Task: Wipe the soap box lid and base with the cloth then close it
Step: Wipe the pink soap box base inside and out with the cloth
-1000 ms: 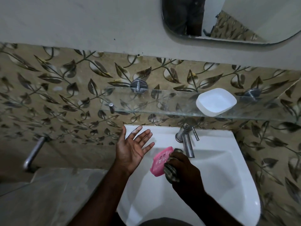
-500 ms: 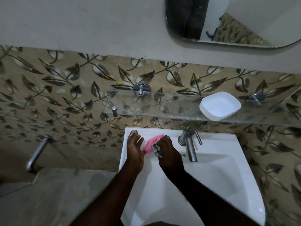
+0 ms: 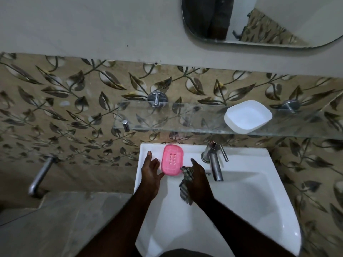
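Pink soap box base (image 3: pixel 172 162) flat on the back ledge of the white sink (image 3: pixel 246 191), drain holes facing up, left of the tap (image 3: pixel 213 162). Left hand (image 3: pixel 150 169) beside the base on its left, fingers spread and loose, thumb tip touching the base's lower left edge, gripping nothing. Right hand (image 3: pixel 196 180) just right of the base, fingers closed around a striped cloth (image 3: pixel 185 184) that hangs down from the palm over the basin; index finger sticks out straight toward the wall. Cloth's top edge touching or nearly touching the base's lower right corner, cannot tell which. White lid (image 3: pixel 247 116) sits hollow side up on the glass shelf (image 3: pixel 148 117) above the sink, well apart from the base. Mirror (image 3: pixel 278 21) on the wall above. Leaf-pattern tiles (image 3: pixel 65 101) behind the shelf.
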The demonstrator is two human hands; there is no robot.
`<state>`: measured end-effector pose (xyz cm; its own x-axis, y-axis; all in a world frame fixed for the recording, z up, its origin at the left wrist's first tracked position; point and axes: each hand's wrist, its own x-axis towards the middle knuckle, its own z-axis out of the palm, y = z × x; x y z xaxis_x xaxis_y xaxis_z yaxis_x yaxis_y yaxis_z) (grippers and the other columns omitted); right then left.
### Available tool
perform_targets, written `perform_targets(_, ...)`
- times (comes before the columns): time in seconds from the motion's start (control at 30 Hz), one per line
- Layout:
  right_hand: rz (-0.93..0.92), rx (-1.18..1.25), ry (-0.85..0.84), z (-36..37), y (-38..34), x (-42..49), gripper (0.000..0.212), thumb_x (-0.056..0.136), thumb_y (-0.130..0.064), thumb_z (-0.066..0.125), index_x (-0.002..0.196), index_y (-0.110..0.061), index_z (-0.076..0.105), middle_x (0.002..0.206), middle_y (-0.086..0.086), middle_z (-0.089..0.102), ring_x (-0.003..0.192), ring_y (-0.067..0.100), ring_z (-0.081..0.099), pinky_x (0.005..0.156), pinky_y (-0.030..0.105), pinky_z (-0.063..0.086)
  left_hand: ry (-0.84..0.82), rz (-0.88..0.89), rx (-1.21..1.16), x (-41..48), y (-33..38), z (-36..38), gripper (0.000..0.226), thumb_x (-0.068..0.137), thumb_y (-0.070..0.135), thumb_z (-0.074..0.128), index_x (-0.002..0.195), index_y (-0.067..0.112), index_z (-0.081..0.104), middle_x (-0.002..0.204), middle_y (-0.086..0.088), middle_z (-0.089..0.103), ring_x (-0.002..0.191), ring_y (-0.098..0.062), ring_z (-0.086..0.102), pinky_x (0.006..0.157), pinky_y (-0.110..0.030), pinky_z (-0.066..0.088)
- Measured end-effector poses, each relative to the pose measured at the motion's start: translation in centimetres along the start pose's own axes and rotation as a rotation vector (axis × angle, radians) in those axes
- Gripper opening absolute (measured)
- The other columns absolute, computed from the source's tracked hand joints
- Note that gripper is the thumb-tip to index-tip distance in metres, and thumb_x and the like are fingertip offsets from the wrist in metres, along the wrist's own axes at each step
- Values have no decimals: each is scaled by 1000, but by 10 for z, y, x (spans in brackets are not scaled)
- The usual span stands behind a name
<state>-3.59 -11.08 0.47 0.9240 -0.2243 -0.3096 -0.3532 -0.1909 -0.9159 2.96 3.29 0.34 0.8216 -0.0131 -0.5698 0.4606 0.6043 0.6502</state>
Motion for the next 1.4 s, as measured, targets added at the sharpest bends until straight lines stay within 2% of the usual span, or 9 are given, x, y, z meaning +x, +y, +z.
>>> perform_targets(0.1, 83, 204, 17, -12, -7, -19, 26, 106, -28, 25, 85, -34, 39, 57, 14, 27, 49, 20, 33, 47, 45, 13, -3, 5, 40, 0, 0, -4, 58, 97, 49, 41, 147, 19, 36, 153, -19, 35, 141, -25, 34, 107, -46, 31)
perform_targets(0.23, 170, 586, -130, -18, -24, -43, 17, 80, -3, 56, 80, 4, 41, 58, 27, 34, 50, 32, 39, 47, 41, 23, 18, 99, 209, -7, -2, -12, 60, 99, 53, 33, 148, 18, 36, 150, -11, 43, 135, -21, 42, 109, -40, 29)
perform_targets(0.37, 109, 411, 47, -19, -29, -54, 17, 88, 6, 59, 105, 7, 61, 95, 34, 66, 79, 39, 68, 69, 50, 54, -122, -36, -31, -32, -3, -11, 85, 89, 73, 27, 135, 6, 51, 133, -19, 59, 122, -29, 56, 97, -39, 43)
perform_targets(0.53, -170, 200, 38, 0, -60, -67, 32, 91, 0, 60, 119, -15, 64, 106, 7, 73, 97, 22, 69, 85, 42, 56, -292, -126, -111, -61, -5, 5, 107, 73, 88, 24, 128, 3, 59, 129, -21, 63, 117, -32, 62, 91, -43, 50)
perform_targets(0.67, -535, -300, 91, 22, -66, -85, 34, 87, -13, 63, 122, -16, 66, 125, -6, 59, 114, 8, 53, 101, 14, 35, -351, -221, -118, -75, -5, 17, 99, 86, 78, 19, 130, -2, 57, 138, -21, 54, 128, -33, 53, 101, -39, 44)
perform_targets(0.87, -729, -557, 167, 5, -88, -66, 41, 71, -12, 49, 107, -6, 69, 107, 15, 64, 92, 29, 67, 70, 29, 54, -376, -212, -70, -85, 5, 21, 95, 89, 73, 23, 142, -4, 40, 146, -21, 45, 137, -29, 43, 95, -31, 45)
perform_targets(1.07, -746, -583, 109, 1, -107, -54, 47, 75, -21, 41, 111, -12, 69, 113, 6, 61, 99, 22, 65, 76, 27, 53, -465, -108, 6, -86, 17, 20, 82, 85, 72, 30, 127, 8, 58, 120, -10, 69, 106, -19, 69, 76, -28, 58)
perform_targets(1.27, -608, -520, 158, -14, -114, -34, 26, 92, -15, 49, 111, -9, 65, 111, 11, 65, 101, 31, 63, 84, 39, 50, -577, -105, 136, -93, 18, 17, 94, 80, 74, 18, 149, 12, 33, 151, -7, 44, 138, -17, 42, 118, -40, 26)
perform_targets(1.4, -570, -566, 178, -20, -106, -33, 12, 90, -5, 59, 101, -6, 64, 99, 13, 64, 95, 33, 61, 79, 41, 47, -636, -130, 140, -98, 14, 23, 102, 77, 81, 15, 151, 12, 27, 155, -7, 37, 143, -18, 34, 121, -44, 19)
